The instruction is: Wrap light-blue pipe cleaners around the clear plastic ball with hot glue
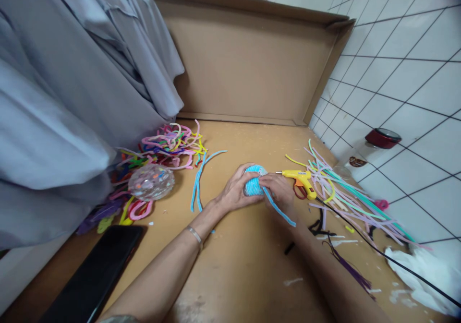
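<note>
Near the middle of the table, a rounded object wrapped in blue pipe cleaner [253,185] is held between both hands. My left hand [236,188] grips it from the left, thumb and fingers curved around its side. My right hand [279,188] is closed at its right side, pinching a blue pipe cleaner [279,210] whose loose end trails down toward the right forearm. What lies inside the wrapping is mostly hidden. Left of the hands, more blue pipe cleaners [197,186] lie on the table. Just right of my right hand rests a yellow glue gun [300,179].
A clear bowl [151,181] and a heap of coloured pipe cleaners [169,143] sit left, beside grey cloth [144,64]. A black phone [97,270] lies front left. Right are loose pipe cleaners [353,193], a red-lidded jar [370,152], white tissue [421,275] and a black cable [355,236].
</note>
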Demonstrator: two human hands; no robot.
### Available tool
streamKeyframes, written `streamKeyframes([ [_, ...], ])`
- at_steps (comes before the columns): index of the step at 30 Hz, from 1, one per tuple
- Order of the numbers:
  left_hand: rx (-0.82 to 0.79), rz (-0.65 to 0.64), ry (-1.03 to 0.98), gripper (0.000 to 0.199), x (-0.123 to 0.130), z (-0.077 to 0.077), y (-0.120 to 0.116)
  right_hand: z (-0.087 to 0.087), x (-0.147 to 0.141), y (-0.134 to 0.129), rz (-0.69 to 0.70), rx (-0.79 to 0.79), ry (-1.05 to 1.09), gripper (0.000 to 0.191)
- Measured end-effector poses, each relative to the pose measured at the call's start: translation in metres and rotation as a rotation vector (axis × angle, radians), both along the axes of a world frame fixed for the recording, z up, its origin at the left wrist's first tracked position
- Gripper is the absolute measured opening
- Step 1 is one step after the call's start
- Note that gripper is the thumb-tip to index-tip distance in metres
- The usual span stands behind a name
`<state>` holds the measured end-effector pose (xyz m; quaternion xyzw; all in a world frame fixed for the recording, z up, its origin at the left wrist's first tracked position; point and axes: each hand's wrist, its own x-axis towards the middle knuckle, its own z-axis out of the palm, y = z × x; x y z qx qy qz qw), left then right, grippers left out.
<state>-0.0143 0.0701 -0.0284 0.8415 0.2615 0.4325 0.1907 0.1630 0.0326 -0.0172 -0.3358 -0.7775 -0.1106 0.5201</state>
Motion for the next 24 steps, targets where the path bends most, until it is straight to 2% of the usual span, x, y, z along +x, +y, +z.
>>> streamKeyframes([
  [6,0.039,0.011,0.036,0.079,0.001,-0.003,0.000,0.002,-0.001,-0.003,0.044,-0.047,0.019,0.021],
  [14,0.065,0.072,-0.089,0.070,0.009,-0.006,-0.002,0.005,-0.006,-0.006,-0.008,-0.114,0.027,0.018],
  [24,-0.067,0.030,-0.169,0.069,0.010,-0.002,-0.006,0.022,-0.015,-0.018,-0.017,-0.207,0.092,0.019],
])
